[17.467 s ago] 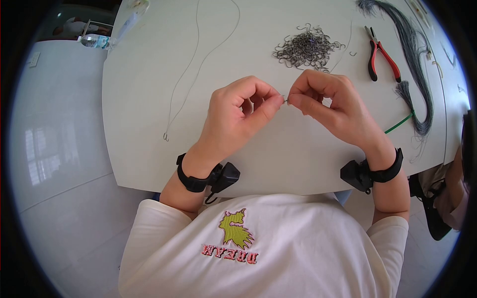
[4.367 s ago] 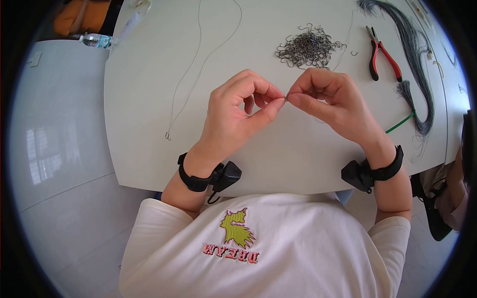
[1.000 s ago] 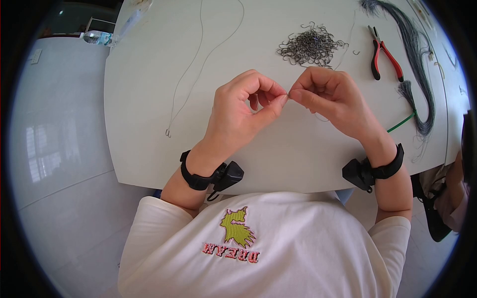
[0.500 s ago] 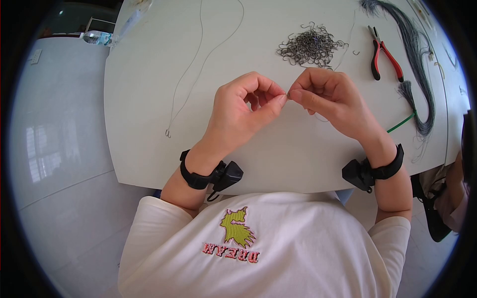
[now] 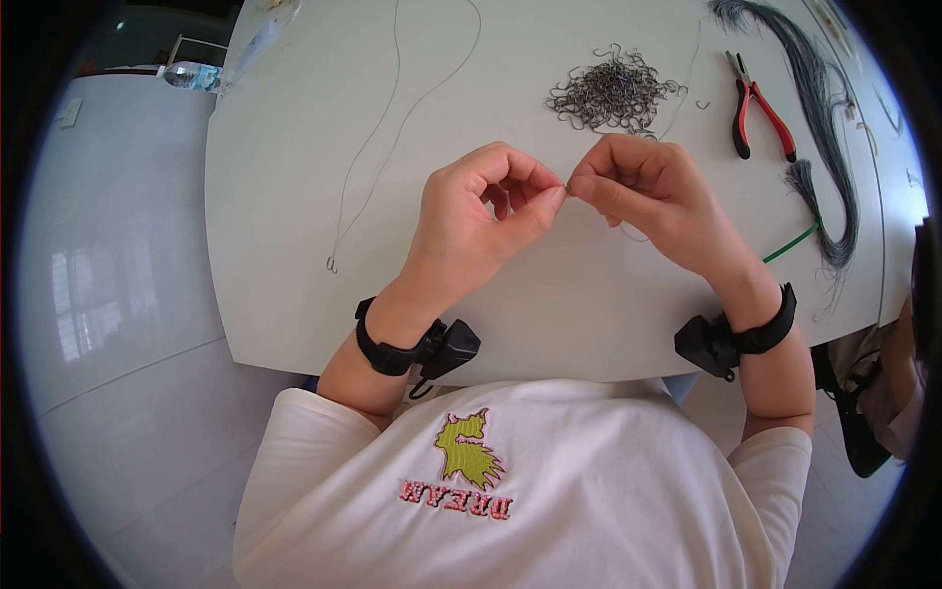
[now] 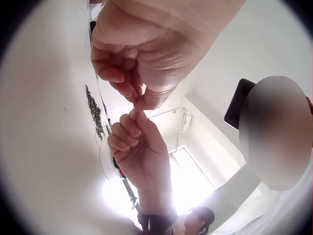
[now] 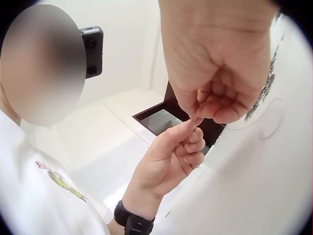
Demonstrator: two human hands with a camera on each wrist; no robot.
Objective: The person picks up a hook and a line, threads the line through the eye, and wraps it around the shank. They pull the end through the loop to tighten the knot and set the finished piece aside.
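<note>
Both hands meet above the table in the head view, fingertips nearly touching. My left hand (image 5: pixel 476 211) pinches a tiny dark piece (image 5: pixel 568 189) between thumb and index finger. From the other side, my right hand (image 5: pixel 667 201) pinches at the same piece, its other fingers curled. The piece is mostly hidden, and its shape cannot be told. A thin line (image 5: pixel 635 234) loops out beneath the right hand. In the left wrist view the fingertips meet at a thin sliver (image 6: pixel 134 106). Beyond the hands lies a heap of small metal hooks (image 5: pixel 616 91).
Red-handled pliers (image 5: pixel 762 108) and a long bundle of grey strands (image 5: pixel 829 147) lie at the right, near a green tie (image 5: pixel 791 243). One loose hook (image 5: pixel 703 104) sits beside the heap. At the left, a looped line (image 5: pixel 392 147) ends in hooks (image 5: pixel 332 264). A bottle (image 5: pixel 191 76) stands far left.
Since the oldest frame, a loop of thin line has come into view below the right hand. The hands have shifted slightly, still pinching. A person in orange seen earlier at the upper left is gone.
</note>
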